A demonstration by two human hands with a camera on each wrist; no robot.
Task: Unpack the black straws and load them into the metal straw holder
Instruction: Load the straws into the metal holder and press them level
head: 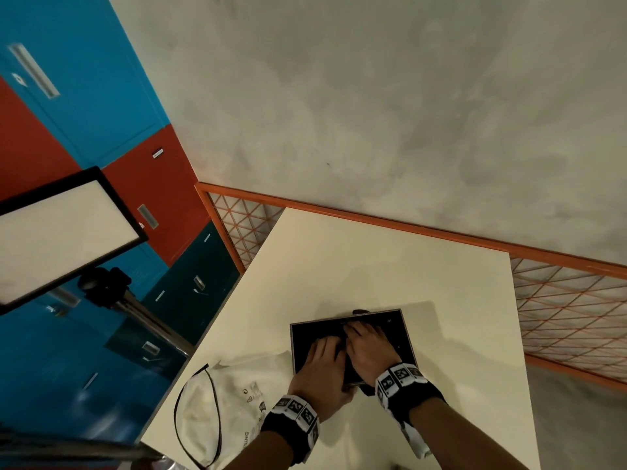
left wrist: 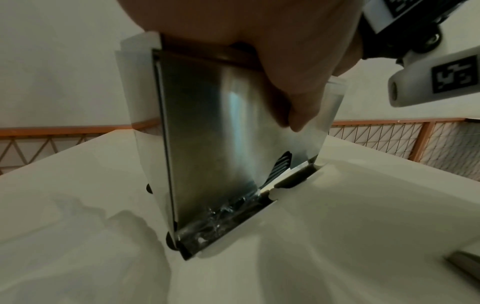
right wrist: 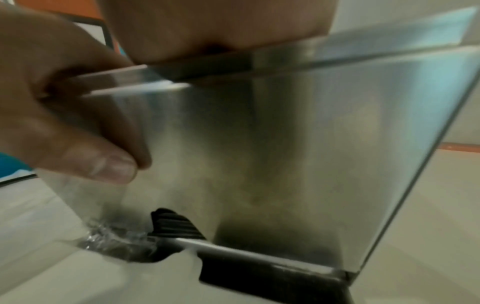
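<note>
The metal straw holder (head: 405, 330) stands on the cream table (head: 390, 259), its open top dark inside. Both hands reach into that top. My left hand (head: 322, 361) lies over the near rim with its fingers inside. Its thumb (left wrist: 298, 102) presses the steel outer wall (left wrist: 213, 133), so it pinches that wall. My right hand (head: 366, 347) goes in beside it, palm (right wrist: 207, 26) on the rim, fingertips hidden in the dark interior. Crinkled clear wrap (right wrist: 111, 236) shows in the bottom slot beside a black ridged knob (right wrist: 176, 224). No single straw can be made out.
A clear plastic bag (head: 230, 401) with a thin black loop (head: 196, 418) lies on the table left of the holder. An orange mesh fence (head: 559, 317) runs behind and to the right. A lit panel on a tripod (head: 61, 232) stands off the left edge.
</note>
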